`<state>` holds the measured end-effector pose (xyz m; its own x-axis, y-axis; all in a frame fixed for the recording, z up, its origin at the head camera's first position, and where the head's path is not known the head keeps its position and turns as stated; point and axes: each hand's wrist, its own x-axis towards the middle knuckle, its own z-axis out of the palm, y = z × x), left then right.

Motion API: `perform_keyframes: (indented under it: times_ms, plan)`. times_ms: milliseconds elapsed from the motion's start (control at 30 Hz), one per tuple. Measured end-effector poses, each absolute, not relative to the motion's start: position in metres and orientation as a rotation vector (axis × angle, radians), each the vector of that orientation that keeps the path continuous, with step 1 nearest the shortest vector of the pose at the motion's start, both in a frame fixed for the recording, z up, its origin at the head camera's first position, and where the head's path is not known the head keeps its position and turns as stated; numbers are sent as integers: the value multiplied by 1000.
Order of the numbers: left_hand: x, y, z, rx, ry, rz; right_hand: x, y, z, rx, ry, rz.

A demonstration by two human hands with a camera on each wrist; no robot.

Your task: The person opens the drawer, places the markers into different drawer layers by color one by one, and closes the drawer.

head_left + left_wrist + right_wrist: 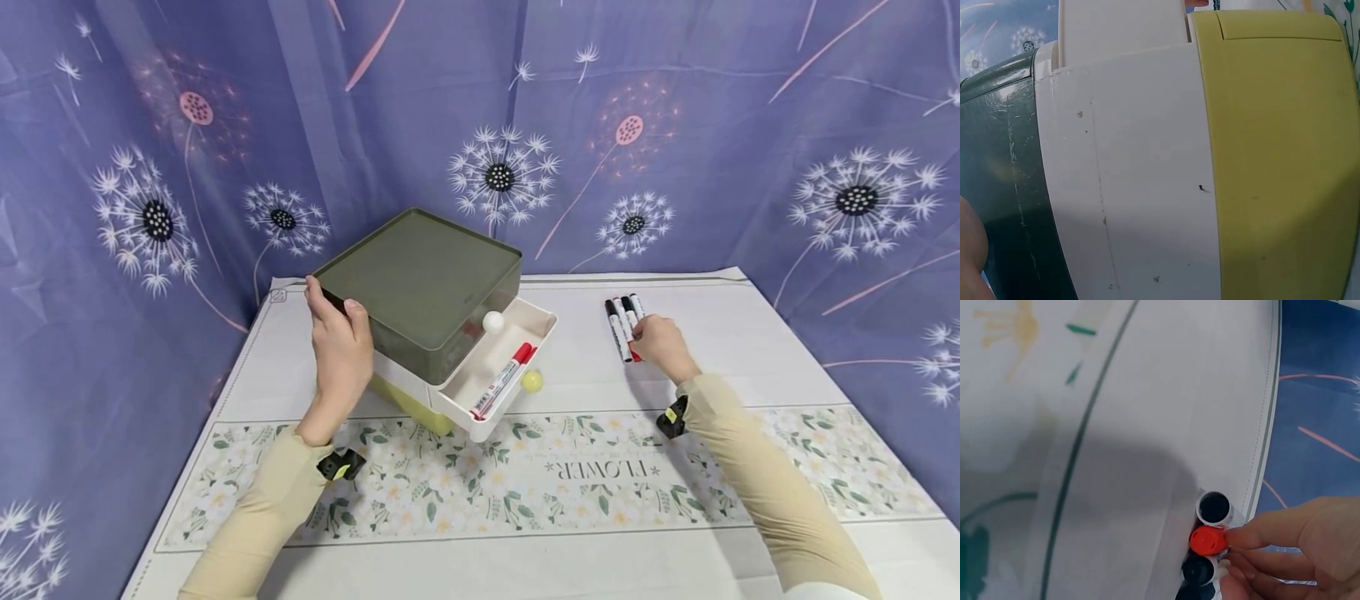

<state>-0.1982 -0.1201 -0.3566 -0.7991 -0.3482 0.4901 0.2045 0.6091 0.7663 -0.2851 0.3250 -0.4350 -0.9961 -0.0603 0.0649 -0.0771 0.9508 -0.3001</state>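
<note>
In the head view my left hand (339, 354) rests against the near-left side of a small drawer unit with a dark green top (420, 279). Its white middle drawer (491, 362) is pulled out and has a red-capped marker (501, 382) lying in it. The left wrist view shows the unit's white side (1135, 175) and yellow lower tier (1285, 162). To the right, my right hand (663, 346) is at a row of markers (619, 329) on the table. Thumb and fingers pinch a red-ended marker (1208, 540) between black-ended ones, partly hidden by the hand.
The white drawer has a round white knob (492, 322) near it on the green tier, and a yellow knob (532, 382) shows below. A flower-print band (600, 475) crosses the table cover. Blue dandelion curtains (555, 108) hang behind and at both sides.
</note>
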Motion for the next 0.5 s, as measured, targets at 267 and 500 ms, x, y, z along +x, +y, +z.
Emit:
perform_keyframes:
  times_ms: [267, 500]
  plan:
    - [-199, -120, -358, 126, -2217, -1172, -283, 314, -437, 75, -3059, 497]
    - [-201, -121, -358, 121, -2209, -1165, -281, 308, -436, 10, -3057, 472]
